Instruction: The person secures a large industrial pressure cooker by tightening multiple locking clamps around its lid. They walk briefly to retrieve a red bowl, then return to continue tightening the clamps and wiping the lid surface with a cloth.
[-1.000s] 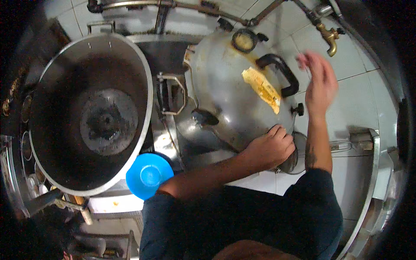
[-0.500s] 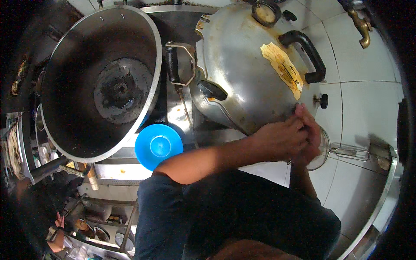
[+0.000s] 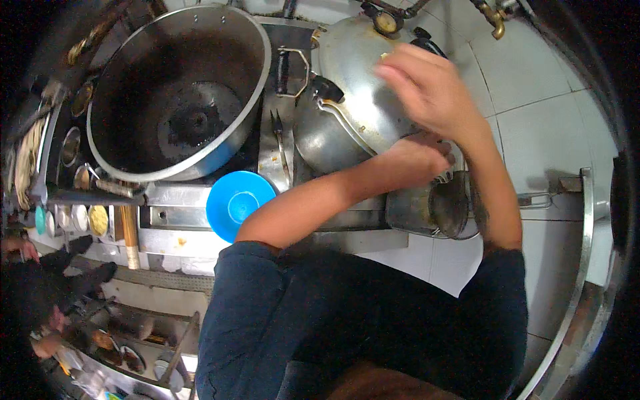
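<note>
A large metal pressure cooker [image 3: 333,133] with a domed lid stands at centre right, a round gauge [image 3: 387,23] on its top. My right hand [image 3: 430,87], smeared by motion, is over the lid and covers most of it on that side; its fingers point left. Below it, my left hand [image 3: 420,159] reaches across to the cooker's near right side with its fingers curled. What it grips, if anything, is hidden. A metal container [image 3: 408,210] with a wire strainer [image 3: 450,208] sits just under the left hand. The yellow label on the lid is mostly hidden.
A big open pot [image 3: 260,73], dark inside, stands at the left. Near my left forearm is a blue bowl [image 3: 223,207]. A long dark fork-like utensil [image 3: 280,143] lies between pot and cooker. A brass tap [image 3: 497,23] juts from the tiled wall. Another person's arm [image 3: 47,343] shows lower left.
My right hand has come up from beside my left hand to above the lid. The view has shifted, bringing the metal container and strainer into sight.
</note>
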Demonstrator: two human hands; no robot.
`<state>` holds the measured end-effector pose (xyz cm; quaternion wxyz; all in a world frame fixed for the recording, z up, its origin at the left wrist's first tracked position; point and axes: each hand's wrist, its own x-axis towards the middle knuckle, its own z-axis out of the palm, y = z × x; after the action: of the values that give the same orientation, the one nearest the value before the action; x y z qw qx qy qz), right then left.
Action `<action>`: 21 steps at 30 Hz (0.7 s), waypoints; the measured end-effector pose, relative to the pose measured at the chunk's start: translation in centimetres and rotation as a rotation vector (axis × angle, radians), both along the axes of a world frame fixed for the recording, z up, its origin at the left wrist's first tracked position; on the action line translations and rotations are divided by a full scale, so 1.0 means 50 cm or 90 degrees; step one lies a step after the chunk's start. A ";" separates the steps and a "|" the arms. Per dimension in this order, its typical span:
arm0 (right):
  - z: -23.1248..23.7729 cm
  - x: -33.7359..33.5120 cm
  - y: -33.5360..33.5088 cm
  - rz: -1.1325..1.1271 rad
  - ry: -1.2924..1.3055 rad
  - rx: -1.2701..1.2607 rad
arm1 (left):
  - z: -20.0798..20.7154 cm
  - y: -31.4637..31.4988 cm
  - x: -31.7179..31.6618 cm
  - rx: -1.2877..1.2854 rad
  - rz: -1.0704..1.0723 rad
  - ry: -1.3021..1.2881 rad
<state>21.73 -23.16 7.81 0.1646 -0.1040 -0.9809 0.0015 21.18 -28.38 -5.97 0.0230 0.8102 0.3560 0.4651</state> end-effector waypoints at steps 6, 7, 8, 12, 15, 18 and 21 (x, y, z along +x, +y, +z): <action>-0.088 -0.165 0.027 -0.009 -0.504 0.108 | -0.023 0.006 0.036 0.032 0.019 -0.074; -0.105 -0.168 0.038 0.010 -0.462 0.075 | -0.031 0.015 0.038 0.051 0.016 -0.086; -0.107 -0.178 0.031 -0.026 -0.492 0.067 | -0.033 0.018 0.035 0.069 0.015 -0.093; -0.110 -0.204 0.004 -0.186 -0.516 0.025 | -0.033 0.007 0.029 -0.016 0.025 -0.137; -0.144 -0.167 0.040 -0.341 -0.424 -0.017 | -0.017 -0.007 0.023 -0.027 -0.003 -0.135; -0.107 -0.221 -0.062 -0.701 -0.367 -0.394 | -0.034 0.001 0.032 0.026 0.024 -0.163; -0.085 -0.211 -0.035 -0.674 -0.457 -0.447 | -0.037 0.013 0.042 0.043 0.029 -0.177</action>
<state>11.20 -24.92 3.57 -0.2317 -0.6049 -0.7347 0.2017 23.27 -27.75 -7.84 0.0347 0.7299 0.3517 0.5851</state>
